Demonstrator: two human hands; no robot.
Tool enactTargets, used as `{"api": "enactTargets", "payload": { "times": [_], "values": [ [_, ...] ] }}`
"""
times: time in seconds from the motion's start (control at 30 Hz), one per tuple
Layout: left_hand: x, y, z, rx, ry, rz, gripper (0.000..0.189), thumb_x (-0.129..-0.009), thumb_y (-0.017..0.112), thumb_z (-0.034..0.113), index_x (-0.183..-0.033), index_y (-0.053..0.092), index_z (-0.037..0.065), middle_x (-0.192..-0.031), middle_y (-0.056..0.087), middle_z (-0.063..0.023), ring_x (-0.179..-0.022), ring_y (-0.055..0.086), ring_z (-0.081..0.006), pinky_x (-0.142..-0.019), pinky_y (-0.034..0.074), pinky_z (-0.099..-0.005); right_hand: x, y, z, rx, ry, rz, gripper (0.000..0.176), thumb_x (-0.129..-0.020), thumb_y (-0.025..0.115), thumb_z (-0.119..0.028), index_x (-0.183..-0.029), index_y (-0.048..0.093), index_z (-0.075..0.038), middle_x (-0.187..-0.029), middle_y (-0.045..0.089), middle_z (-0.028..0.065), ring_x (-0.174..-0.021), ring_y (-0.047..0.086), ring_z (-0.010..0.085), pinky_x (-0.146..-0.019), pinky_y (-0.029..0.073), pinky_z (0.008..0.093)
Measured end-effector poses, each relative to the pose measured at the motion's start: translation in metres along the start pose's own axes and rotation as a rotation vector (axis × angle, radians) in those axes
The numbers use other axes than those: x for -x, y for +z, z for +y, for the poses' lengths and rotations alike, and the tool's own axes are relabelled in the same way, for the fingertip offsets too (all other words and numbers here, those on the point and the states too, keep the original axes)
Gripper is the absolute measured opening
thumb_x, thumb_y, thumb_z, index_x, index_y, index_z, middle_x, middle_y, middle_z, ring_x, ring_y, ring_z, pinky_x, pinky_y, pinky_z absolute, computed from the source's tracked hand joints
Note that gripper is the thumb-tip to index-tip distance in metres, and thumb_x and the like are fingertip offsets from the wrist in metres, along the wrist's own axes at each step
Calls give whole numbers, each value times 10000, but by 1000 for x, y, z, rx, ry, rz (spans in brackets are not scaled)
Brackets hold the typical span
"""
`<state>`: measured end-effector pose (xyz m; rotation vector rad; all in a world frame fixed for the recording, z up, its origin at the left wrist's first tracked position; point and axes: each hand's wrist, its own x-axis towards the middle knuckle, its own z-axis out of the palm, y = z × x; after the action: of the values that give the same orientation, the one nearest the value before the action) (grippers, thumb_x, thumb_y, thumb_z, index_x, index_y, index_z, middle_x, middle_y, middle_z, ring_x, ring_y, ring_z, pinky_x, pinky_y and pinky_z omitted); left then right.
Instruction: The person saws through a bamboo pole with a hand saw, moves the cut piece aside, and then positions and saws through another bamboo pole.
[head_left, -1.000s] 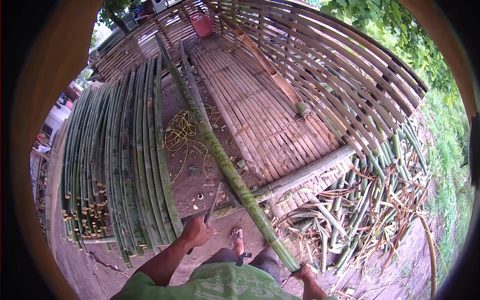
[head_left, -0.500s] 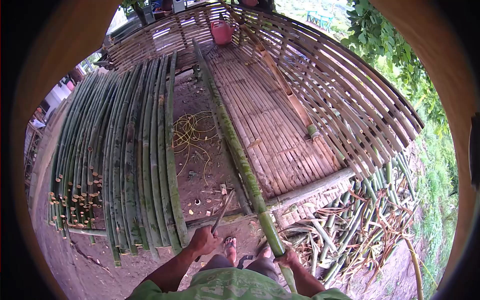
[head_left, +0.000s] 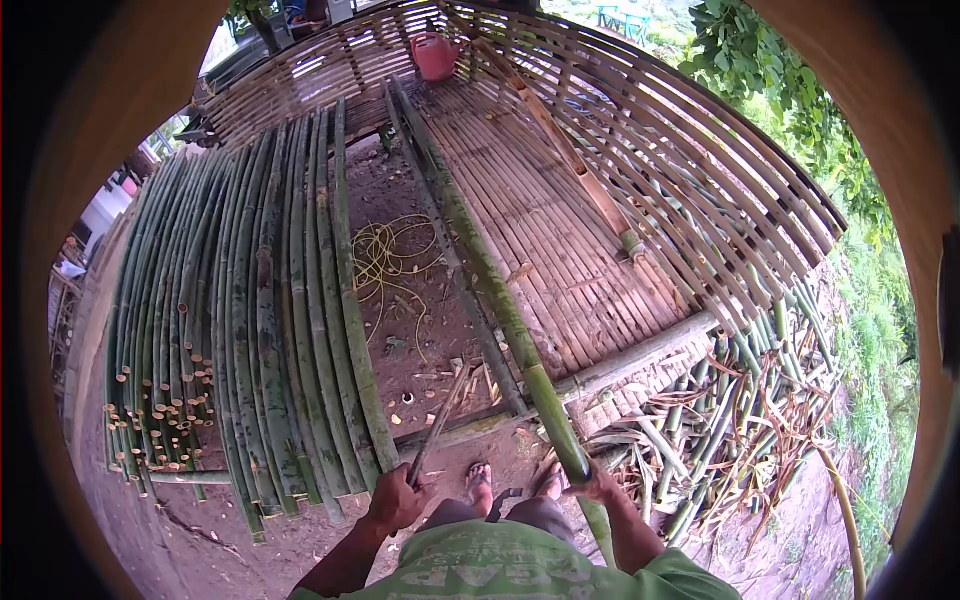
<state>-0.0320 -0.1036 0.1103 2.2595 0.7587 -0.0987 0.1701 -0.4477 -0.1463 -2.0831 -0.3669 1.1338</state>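
My left hand [head_left: 398, 498] is closed around the lower end of a long dark blade-like tool [head_left: 440, 425], which points up and away from me. My right hand [head_left: 597, 487] grips a long green bamboo pole [head_left: 500, 320] near its close end. This pole crosses the front beam [head_left: 640, 355] and runs up along the left edge of the slatted bamboo platform [head_left: 550, 240], with its near end beside my body. Many green bamboo poles [head_left: 290, 300] lie side by side to the left of the tool.
A yellow cord [head_left: 385, 255] lies coiled on the ground between the poles and the platform. A red watering can [head_left: 434, 57] stands at the platform's far end. Cut bamboo and dry husks [head_left: 700, 440] are heaped at the right, beside green grass [head_left: 875, 380].
The view has shifted a little. My right hand and the near part of the held pole have moved slightly right and up in the picture; my left hand still holds the tool.
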Motion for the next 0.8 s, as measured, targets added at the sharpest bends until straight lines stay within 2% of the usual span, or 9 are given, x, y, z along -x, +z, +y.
{"api": "enactTargets", "payload": {
  "times": [0.07,0.17,0.27,0.37,0.47,0.57,0.67,0.73,0.8],
  "values": [
    [10,-6,-13,-2,52,46,351,-756,766,294,-789,552,19,-619,584,-135,-558,596,-298,-547,480,-390,24,13,38,28,-87,65,966,-471,915,-361,-1287,502,-53,-1081,641,120,-990,608,234,-885,488,355],
    [16,-16,-13,28,26,70,422,-754,779,370,-770,543,21,-599,572,-119,-524,580,-272,-520,470,-383,27,20,24,334,250,62,918,-446,882,-353,-1250,538,-75,-1003,663,122,-906,636,251,-832,516,357],
    [9,-14,-19,50,45,161,411,-744,808,327,-726,508,47,-559,513,-49,-493,508,-174,-499,441,-337,21,20,23,310,268,57,839,-438,843,-354,-1187,578,-84,-942,673,127,-836,648,264,-790,532,361],
    [5,-28,-3,-1,89,143,432,-748,801,360,-716,502,50,-553,516,-54,-485,513,-163,-494,443,-333,37,9,-40,346,272,58,748,-457,844,-347,-1093,599,-40,-898,664,145,-836,651,294,-773,530,371],
    [5,-34,3,-72,109,95,452,-748,794,395,-708,502,53,-542,505,-54,-487,517,-158,-492,447,-335,34,2,-51,303,203,33,676,-483,839,-332,-1040,608,-27,-893,666,153,-835,651,301,-766,529,383],
    [3,-26,-6,7,13,78,453,-749,789,404,-696,503,57,-546,502,-47,-503,528,-166,-505,452,-337,30,6,-52,305,180,63,652,-487,849,-321,-1019,613,-28,-888,670,152,-828,651,284,-764,526,378],
    [2,-28,1,-76,76,62,446,-759,782,387,-701,501,46,-553,504,-48,-524,548,-177,-522,459,-333,1,18,-39,329,160,80,652,-509,849,-323,-1045,612,-36,-934,675,171,-875,657,304,-794,524,386],
    [-7,-6,-43,74,168,80,458,-770,770,407,-696,507,39,-552,540,-76,-521,587,-241,-501,463,-364,-2,15,-55,327,175,33,656,-531,843,-317,-1074,610,-31,-971,676,183,-909,658,316,-820,522,387],
    [-8,-2,-52,81,218,135,466,-778,763,418,-693,511,35,-546,551,-87,-511,598,-264,-488,462,-372,-21,18,-59,274,187,28,679,-489,856,-307,-1079,615,-72,-915,680,148,-860,661,285,-775,525,379]
  ]
}}
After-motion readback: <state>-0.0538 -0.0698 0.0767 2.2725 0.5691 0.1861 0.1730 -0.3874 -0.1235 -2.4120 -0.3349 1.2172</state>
